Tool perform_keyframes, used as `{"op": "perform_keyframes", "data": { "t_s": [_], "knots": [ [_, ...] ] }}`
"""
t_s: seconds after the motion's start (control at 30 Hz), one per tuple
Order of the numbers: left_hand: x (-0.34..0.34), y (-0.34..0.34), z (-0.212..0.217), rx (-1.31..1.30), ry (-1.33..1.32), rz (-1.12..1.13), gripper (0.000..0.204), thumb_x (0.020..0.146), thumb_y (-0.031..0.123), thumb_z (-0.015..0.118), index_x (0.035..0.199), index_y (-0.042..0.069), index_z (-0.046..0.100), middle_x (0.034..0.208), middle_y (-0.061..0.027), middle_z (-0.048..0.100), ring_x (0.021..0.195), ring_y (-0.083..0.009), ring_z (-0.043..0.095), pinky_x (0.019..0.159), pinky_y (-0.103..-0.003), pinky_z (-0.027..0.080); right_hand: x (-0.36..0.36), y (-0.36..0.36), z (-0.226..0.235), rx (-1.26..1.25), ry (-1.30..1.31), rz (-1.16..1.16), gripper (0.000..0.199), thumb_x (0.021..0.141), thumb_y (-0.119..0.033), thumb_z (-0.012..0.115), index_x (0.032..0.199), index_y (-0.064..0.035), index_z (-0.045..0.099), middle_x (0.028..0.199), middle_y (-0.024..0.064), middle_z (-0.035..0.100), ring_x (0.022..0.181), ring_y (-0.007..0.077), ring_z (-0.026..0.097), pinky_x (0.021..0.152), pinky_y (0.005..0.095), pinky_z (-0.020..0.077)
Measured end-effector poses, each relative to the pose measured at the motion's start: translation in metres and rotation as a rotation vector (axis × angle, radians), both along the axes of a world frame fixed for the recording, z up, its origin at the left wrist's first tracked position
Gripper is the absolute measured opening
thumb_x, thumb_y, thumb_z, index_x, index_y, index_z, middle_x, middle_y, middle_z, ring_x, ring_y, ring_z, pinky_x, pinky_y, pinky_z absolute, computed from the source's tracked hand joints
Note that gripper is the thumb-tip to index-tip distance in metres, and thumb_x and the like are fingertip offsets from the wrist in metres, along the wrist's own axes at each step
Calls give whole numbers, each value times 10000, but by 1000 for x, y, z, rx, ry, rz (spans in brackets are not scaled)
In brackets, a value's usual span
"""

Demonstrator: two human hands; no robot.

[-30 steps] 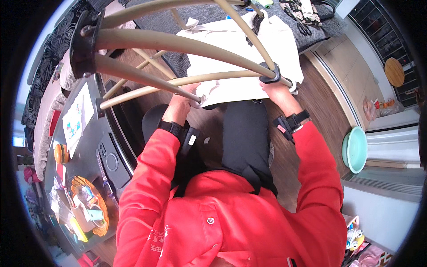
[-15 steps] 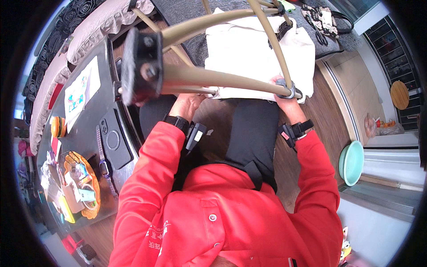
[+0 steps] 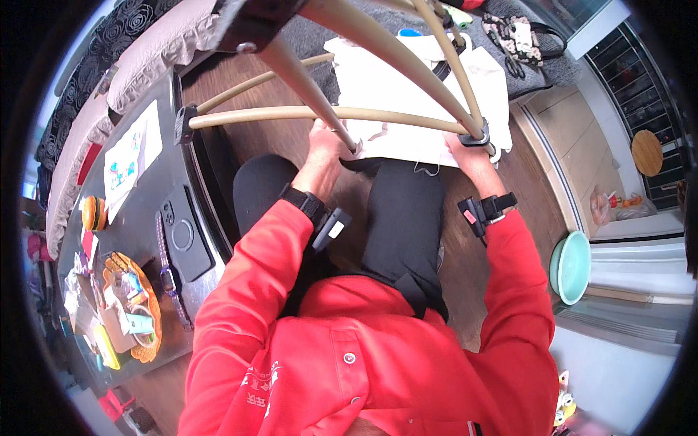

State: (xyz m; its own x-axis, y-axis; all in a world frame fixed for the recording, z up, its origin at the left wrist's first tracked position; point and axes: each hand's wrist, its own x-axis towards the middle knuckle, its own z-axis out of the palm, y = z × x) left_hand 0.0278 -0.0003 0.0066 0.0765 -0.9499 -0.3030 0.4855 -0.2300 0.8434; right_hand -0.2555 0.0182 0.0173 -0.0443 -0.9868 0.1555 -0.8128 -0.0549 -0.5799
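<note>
A folding frame of beige tubes (image 3: 392,115) with black plastic joints spreads in front of me above my knees. White cloth (image 3: 385,80) is stretched or draped over its far side. My left hand (image 3: 325,149) is closed at the frame's near left corner, by a tube end at the cloth edge; its fingers are partly hidden behind the tubes. At the near right corner, my right hand (image 3: 465,154) is closed round the frame beside a black joint (image 3: 476,136), its fingertips mostly covered. One large black end piece (image 3: 254,22) looms at the top, close to the camera.
On my left a dark table (image 3: 156,211) holds a black phone case (image 3: 185,232), a purple-strapped watch (image 3: 167,280), an orange basket (image 3: 149,305) of small items and a toy burger (image 3: 93,213). A mint basin (image 3: 574,267) stands at right. A patterned bag (image 3: 516,40) lies behind.
The frame has tilted: its large black end has risen toward the top, and the tubes have spread apart. My left hand has moved slightly right and up; the right stays at its corner.
</note>
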Motion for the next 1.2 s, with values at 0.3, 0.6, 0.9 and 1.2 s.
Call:
{"op": "perform_keyframes", "data": {
  "t_s": [0.3,0.6,0.9,1.2],
  "knots": [
    [-28,-70,29,-129,-403,-85,286,923,338,521,912,58,574,746,-6,538,674,-123,512,585,-286,399,-18,-37,3,28,-292,-186,174,818,-195,587,722,-53,557,601,-18,540,525,89,524,492,255,433],
    [8,-67,24,-13,-515,-328,213,901,236,589,906,25,611,691,-21,573,569,-107,492,497,-278,392,-12,-36,-11,52,-289,-112,213,826,-238,605,767,-35,573,646,-6,551,572,92,511,534,259,428],
    [33,-56,30,-20,-624,-410,267,875,319,590,984,76,602,848,-29,607,742,-149,598,641,-321,507,-2,-12,-21,108,-289,-122,191,830,-206,605,755,-33,578,634,-31,519,593,75,486,564,233,410],
    [54,-28,27,118,-294,-359,375,798,189,685,1113,30,558,952,-52,604,881,-154,569,784,-320,499,7,-3,3,230,-444,19,199,883,-219,554,778,-50,561,683,-48,485,648,61,448,620,213,383]
  ]
}}
